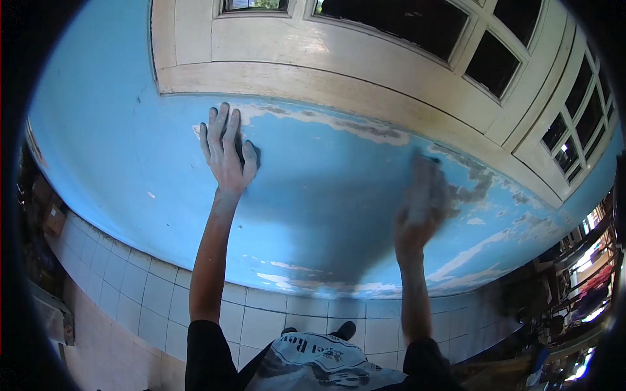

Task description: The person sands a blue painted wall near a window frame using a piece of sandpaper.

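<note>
Facing a blue painted wall [326,195], the person had both arms raised to it. The left hand [225,153] lay flat against the paint just below the cream window frame [313,72]. Its fingers were straight and slightly fanned, palm to the surface, with nothing gripped in it. The right hand [420,208] was placed further along the same wall, lower down and well apart from the left. It was smeared by blur, so whether it was closed, or had anything in its grasp, could not be determined. A darker smudge at its upper end could not be identified.

Paint condition: peeled patches [365,127] ran along the wall directly under the frame. A further flaked area [476,182] lay just beside the right hand, with pale streaks lower down. A band of white tiles [150,287] ran along the foot of the wall. The person's shadow fell on the paint between the two arms. Dark window panes [404,23] sat above the frame's lower rail.
</note>
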`<state>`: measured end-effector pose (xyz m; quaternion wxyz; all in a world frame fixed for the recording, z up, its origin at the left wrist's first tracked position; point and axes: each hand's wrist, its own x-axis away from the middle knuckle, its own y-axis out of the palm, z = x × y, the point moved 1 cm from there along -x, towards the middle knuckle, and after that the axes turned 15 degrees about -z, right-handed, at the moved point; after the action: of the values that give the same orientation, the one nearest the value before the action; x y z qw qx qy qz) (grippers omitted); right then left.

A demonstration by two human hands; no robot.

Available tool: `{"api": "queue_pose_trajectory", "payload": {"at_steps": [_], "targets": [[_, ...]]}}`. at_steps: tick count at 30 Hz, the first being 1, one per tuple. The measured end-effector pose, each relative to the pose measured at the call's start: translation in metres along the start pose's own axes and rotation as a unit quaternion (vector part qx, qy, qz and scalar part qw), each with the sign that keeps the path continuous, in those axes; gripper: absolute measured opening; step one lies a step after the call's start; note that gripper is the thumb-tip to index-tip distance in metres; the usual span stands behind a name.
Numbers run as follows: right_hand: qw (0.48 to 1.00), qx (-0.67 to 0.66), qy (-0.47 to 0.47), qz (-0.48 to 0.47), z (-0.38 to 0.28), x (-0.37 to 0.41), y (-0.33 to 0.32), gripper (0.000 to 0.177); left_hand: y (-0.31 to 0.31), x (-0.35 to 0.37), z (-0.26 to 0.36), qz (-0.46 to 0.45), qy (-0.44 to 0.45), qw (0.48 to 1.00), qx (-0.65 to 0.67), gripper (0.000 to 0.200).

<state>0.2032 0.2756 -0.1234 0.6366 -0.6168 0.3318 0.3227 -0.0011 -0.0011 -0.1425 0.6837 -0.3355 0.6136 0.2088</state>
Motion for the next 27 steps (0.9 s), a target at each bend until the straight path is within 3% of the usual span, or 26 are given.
{"api": "queue_pose_trajectory", "payload": {"at_steps": [1, 3, 4, 9, 11, 12, 14, 15, 16, 18, 19, 20, 22, 26, 27], "targets": [[1.000, 0.004, 0.001, 0.002, 0.002, -0.001, -0.003, 0.066, -0.001, 0.000, 0.001, -0.005, -0.004, 1.000, -0.003, 0.049], [0.990, 0.036, 0.121, 0.063, 0.010, -0.001, -0.015, 0.047, -0.002, -0.002, 0.004, -0.008, -0.004, 1.000, -0.001, 0.049], [0.988, 0.046, 0.130, 0.066, 0.013, 0.003, -0.010, 0.047, -0.003, -0.002, 0.005, -0.009, 0.002, 1.000, 0.012, 0.049], [0.983, 0.160, 0.072, -0.061, -0.001, 0.014, 0.019, 0.050, -0.004, -0.003, 0.005, -0.015, 0.013, 1.000, 0.008, 0.051], [0.997, 0.018, 0.050, -0.063, 0.007, 0.024, 0.026, 0.052, -0.004, -0.003, 0.005, -0.017, 0.015, 1.000, -0.010, 0.050], [0.996, 0.022, 0.053, -0.062, 0.016, 0.025, 0.021, 0.052, -0.003, -0.003, 0.005, -0.016, 0.017, 1.000, -0.006, 0.050], [0.979, -0.019, 0.176, 0.101, 0.041, 0.024, 0.007, 0.052, -0.003, -0.003, 0.006, -0.015, 0.013, 1.000, -0.010, 0.050], [0.965, -0.073, 0.210, 0.137, 0.046, 0.027, 0.025, 0.049, -0.003, -0.003, 0.006, -0.015, 0.010, 1.000, -0.010, 0.050], [0.965, -0.070, 0.209, 0.140, 0.035, 0.024, 0.026, 0.049, -0.003, -0.004, 0.006, -0.012, 0.011, 1.000, -0.007, 0.050], [0.998, 0.056, 0.004, -0.021, 0.009, 0.028, 0.028, 0.053, -0.003, -0.004, 0.006, -0.014, 0.010, 1.000, -0.025, 0.051], [0.995, 0.081, 0.017, -0.058, 0.011, 0.036, 0.034, 0.039, -0.003, -0.003, 0.006, -0.015, 0.011, 1.000, -0.024, 0.051], [0.995, 0.080, 0.023, -0.060, 0.018, 0.041, 0.029, 0.039, -0.003, -0.003, 0.005, -0.019, 0.016, 0.999, -0.022, 0.051], [0.989, 0.031, 0.136, 0.048, 0.046, 0.042, 0.012, 0.041, -0.002, -0.003, 0.004, -0.016, 0.013, 0.999, -0.026, 0.051], [0.983, 0.015, 0.161, 0.088, 0.040, 0.042, 0.028, 0.045, -0.003, -0.005, 0.007, -0.020, 0.014, 0.999, -0.026, 0.052], [0.993, 0.018, 0.110, 0.032, 0.036, 0.044, 0.026, 0.049, -0.004, -0.005, 0.007, -0.019, 0.019, 0.999, -0.026, 0.052]]}}
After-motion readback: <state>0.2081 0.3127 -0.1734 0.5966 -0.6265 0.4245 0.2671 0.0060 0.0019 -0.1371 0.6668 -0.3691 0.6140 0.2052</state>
